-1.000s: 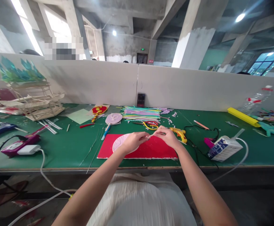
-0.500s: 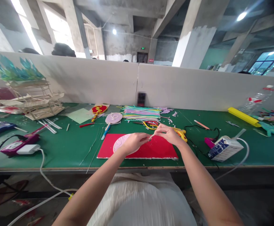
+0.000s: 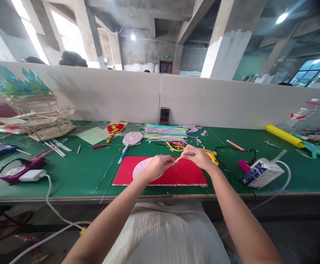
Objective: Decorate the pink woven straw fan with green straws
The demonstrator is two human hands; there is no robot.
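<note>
Both hands pinch a short pale pipe cleaner [image 3: 178, 160] between them, above a red board [image 3: 187, 175]. My left hand [image 3: 157, 167] closes on its left end, fingertips pointing right. Its right end sits in the closed fingertips of my right hand [image 3: 196, 156]. A round pale pink disc [image 3: 140, 169] lies on the board, partly covered by my left hand. Just behind the board are a second pink disc [image 3: 133, 138] with a blue pen-like stick [image 3: 123, 154] by it, scissors [image 3: 176, 147] and a yellow glue gun [image 3: 211, 156], partly hidden by my right hand.
Pastel pipe cleaners [image 3: 164, 132] lie in a pile against the divider [image 3: 107, 95]. On the left are a wooden model [image 3: 44, 117] and a magenta tool [image 3: 24, 169] with cords. To the right stand a white carton [image 3: 263, 173], a yellow roll [image 3: 283, 136] and a bottle [image 3: 300, 116].
My hands stay almost in place, still pinching the pipe cleaner. Slightly more of it shows between the fingertips. The other things have not moved.
</note>
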